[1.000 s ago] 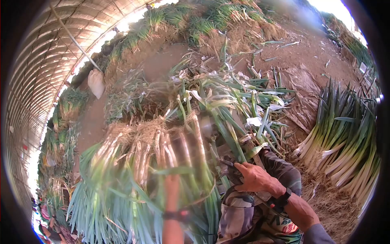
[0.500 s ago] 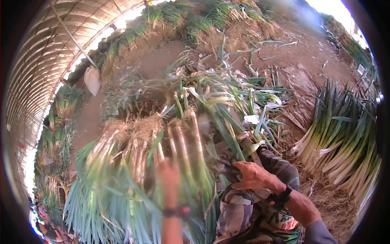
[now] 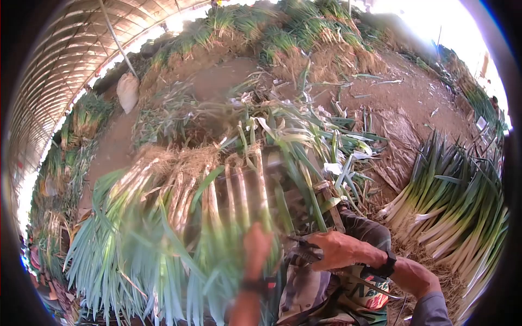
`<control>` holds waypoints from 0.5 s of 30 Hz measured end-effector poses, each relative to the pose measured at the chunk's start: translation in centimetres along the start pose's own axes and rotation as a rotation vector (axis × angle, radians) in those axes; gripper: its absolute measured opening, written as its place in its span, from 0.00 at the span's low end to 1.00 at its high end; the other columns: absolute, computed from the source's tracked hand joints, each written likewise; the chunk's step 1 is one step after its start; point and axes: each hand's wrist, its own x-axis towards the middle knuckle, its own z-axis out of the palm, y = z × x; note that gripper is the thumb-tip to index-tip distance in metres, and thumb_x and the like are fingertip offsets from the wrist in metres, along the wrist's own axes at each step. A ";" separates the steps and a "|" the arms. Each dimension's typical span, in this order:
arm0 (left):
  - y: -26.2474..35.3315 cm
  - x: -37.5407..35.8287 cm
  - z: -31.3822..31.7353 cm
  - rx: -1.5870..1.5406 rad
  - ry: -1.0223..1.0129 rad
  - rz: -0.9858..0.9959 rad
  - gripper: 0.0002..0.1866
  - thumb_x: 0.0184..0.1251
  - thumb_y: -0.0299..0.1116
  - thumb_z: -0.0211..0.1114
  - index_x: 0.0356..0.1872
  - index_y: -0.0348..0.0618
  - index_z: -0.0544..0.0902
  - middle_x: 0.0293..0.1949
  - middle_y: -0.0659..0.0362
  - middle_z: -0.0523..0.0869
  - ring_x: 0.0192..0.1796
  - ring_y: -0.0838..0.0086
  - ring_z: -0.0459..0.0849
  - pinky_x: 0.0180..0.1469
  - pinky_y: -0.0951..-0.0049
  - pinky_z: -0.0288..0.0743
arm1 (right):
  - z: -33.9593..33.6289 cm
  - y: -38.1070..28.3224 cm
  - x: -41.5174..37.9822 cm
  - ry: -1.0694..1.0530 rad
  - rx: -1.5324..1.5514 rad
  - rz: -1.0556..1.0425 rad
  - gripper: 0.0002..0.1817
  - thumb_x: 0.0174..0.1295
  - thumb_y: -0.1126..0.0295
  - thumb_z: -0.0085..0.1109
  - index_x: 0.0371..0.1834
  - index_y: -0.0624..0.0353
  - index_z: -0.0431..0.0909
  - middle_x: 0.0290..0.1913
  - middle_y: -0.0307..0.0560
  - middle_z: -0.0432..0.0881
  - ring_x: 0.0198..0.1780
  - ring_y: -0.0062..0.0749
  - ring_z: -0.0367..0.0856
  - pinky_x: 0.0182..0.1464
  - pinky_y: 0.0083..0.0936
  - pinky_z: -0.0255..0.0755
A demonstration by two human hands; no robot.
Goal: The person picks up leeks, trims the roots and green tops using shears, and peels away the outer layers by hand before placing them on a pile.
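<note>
Long leeks (image 3: 232,190) lie side by side in front of me, roots away and green leaves (image 3: 136,261) toward me. My left hand (image 3: 257,244), smeared by motion, is over the lower part of the rightmost leek (image 3: 262,182); its fingers do not show clearly. To the right, close above my lap, my right hand (image 3: 337,251) is curled around a dark metal tool (image 3: 304,249) that points left. Its exact kind is not clear. A watch-like band (image 3: 388,264) sits on the right wrist.
Stripped leaves and peelings (image 3: 304,127) are heaped beyond the leeks. On the right lies a pile of leeks with pale stems (image 3: 443,217). A brown plastic sheet (image 3: 399,144) covers some ground. More bundles (image 3: 310,32) line the back, and a white sack (image 3: 128,92) is at upper left.
My left hand has moved right, from the middle leeks to the rightmost one. My right hand with the tool sits slightly lower, and the view has shifted a little.
</note>
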 end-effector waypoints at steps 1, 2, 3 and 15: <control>0.0 0.2 0.2 -0.006 0.004 -0.014 0.26 0.55 0.47 0.74 0.49 0.38 0.84 0.42 0.44 0.90 0.47 0.49 0.88 0.53 0.55 0.80 | 0.3 -0.2 0.1 0.016 -0.034 -0.028 0.25 0.53 0.57 0.71 0.47 0.65 0.78 0.37 0.61 0.86 0.42 0.61 0.85 0.45 0.47 0.78; 0.5 0.3 -0.1 -0.006 -0.012 -0.033 0.26 0.55 0.47 0.74 0.49 0.38 0.84 0.42 0.44 0.90 0.47 0.49 0.89 0.53 0.55 0.80 | 0.8 -0.3 0.2 0.032 -0.067 -0.056 0.25 0.53 0.57 0.70 0.47 0.65 0.78 0.37 0.61 0.86 0.43 0.61 0.85 0.46 0.47 0.78; 1.0 0.5 -0.4 -0.007 -0.029 -0.052 0.26 0.55 0.47 0.74 0.49 0.38 0.84 0.42 0.44 0.90 0.47 0.49 0.89 0.53 0.55 0.80 | 1.1 -0.5 0.3 0.048 -0.099 -0.083 0.25 0.52 0.57 0.70 0.46 0.65 0.79 0.38 0.61 0.86 0.43 0.61 0.85 0.46 0.47 0.79; -3.2 2.9 4.3 0.010 0.043 0.112 0.29 0.58 0.59 0.71 0.52 0.47 0.85 0.50 0.48 0.89 0.54 0.47 0.86 0.56 0.50 0.79 | 1.4 0.8 5.5 0.087 -0.278 0.075 0.32 0.48 0.51 0.70 0.45 0.71 0.76 0.43 0.65 0.83 0.46 0.64 0.84 0.49 0.50 0.78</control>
